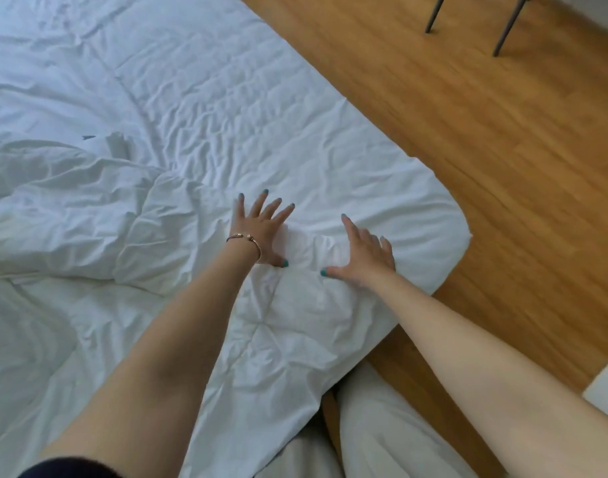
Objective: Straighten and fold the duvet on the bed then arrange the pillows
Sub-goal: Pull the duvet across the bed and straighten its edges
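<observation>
Covering nearly the whole bed, the white duvet (pixel 199 108) lay wrinkled, its rounded corner (pixel 443 232) hanging over the bed's edge above the wooden floor (pixel 468 115). Left of that corner, a bunched, puffy fold of the duvet (pixel 88 215) rose in a heap, while the stretch beyond the corner lay flatter, creased in fine ridges. Past the corner, on the far side of the floor, two dark furniture legs (pixel 433 15) stood. Near the corner on the person's side, pale trouser legs (pixel 381 432) showed against the bed's edge, and a white object (pixel 605 388) sat at the frame's right border. Just inside the corner, both hands pressed flat on the duvet: the left hand (pixel 261 229) with fingers spread wide, the right hand (pixel 364 253) beside it with fingers straight and thumb out, neither gripping any cloth. A small ridge of fabric stood between them. A thin bracelet (pixel 245 238) circled the left wrist, and the nails were teal.
</observation>
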